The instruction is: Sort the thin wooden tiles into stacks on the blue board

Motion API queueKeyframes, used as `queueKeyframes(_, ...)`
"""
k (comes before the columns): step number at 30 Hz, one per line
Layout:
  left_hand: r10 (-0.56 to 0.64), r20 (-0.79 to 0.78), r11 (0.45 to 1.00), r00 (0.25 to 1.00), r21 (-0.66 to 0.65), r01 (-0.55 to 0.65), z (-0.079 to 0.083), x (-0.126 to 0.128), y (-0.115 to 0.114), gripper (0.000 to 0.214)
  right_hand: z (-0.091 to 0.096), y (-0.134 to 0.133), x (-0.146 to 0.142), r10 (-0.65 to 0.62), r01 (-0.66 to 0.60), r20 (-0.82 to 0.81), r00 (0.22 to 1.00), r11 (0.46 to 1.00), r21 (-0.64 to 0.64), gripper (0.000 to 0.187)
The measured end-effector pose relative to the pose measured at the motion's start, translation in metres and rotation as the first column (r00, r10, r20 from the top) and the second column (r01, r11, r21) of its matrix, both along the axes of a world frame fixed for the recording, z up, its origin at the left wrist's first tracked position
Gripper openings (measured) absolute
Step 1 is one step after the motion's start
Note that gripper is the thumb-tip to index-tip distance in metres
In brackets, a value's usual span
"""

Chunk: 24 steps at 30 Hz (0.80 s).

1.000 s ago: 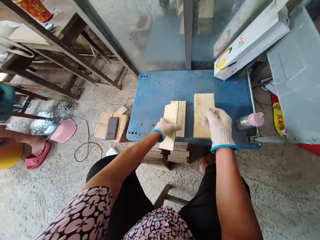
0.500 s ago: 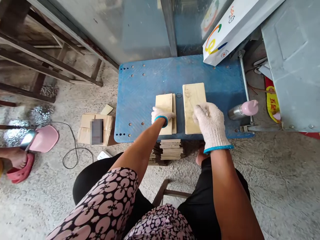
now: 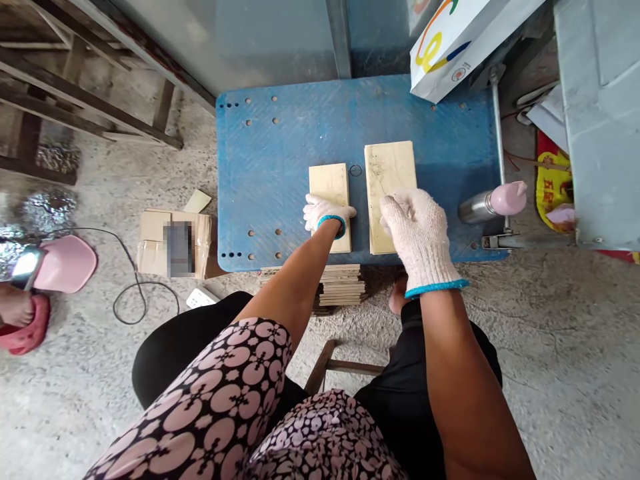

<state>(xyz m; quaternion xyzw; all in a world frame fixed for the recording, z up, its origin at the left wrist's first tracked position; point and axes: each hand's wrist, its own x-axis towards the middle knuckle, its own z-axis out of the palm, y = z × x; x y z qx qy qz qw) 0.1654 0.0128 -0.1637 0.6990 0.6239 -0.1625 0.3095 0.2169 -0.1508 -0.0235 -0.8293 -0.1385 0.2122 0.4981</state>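
Note:
Two small stacks of thin pale wooden boards lie on a blue table [image 3: 280,160]. My left hand [image 3: 326,213], in a white knit glove with a blue cuff, spans the left boards [image 3: 327,180]; the thumb is at their right edge and the fingers reach past their left edge. Over the lower right part of the wider right boards [image 3: 390,163] is my right hand [image 3: 417,230], gloved the same way. Its fingers are curled in and pressed together against the thumb. Whatever may be inside them is hidden.
A steel bottle with a pink cap [image 3: 493,202] lies at the table's right end, by a metal rail. Behind it rests a white printed box [image 3: 445,63]. More stacked boards [image 3: 343,285] sit below the front edge. A cardboard box [image 3: 150,250] stands left.
The board that stuck out on the right of the left stack is now nearly in line with the top one. My right hand stays closed over the right boards. The view has shifted slightly.

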Motion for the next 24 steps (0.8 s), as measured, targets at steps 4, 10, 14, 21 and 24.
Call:
queueKeyframes(4,0.026,0.007,1.000,1.000,0.011,-0.026,-0.006,0.000,0.000,0.117,-0.003,0.001,-0.001,0.011,-0.010,0.011,1.000,1.000,-0.007,0.031)
queueKeyframes(10,0.025,0.068,1.000,0.997,-0.004,-0.025,-0.011,-0.001,-0.003,0.136,-0.005,0.002,-0.001,0.035,-0.034,0.033,0.999,0.999,-0.038,0.031)
queueKeyframes(14,0.016,0.082,0.996,0.997,0.088,-0.023,-0.001,-0.010,-0.006,0.142,0.000,0.003,0.001,0.049,-0.046,0.029,0.998,0.996,-0.076,0.027)
queueKeyframes(21,-0.008,0.316,0.993,0.949,0.114,-0.029,0.044,-0.053,-0.017,0.126,0.015,0.003,0.002,0.081,-0.079,0.016,0.997,0.991,-0.107,0.023)
queueKeyframes(24,0.005,0.269,0.996,0.963,0.082,-0.028,0.061,-0.084,-0.047,0.117,0.017,0.002,0.002,0.054,-0.050,0.043,0.998,0.994,-0.094,0.024)
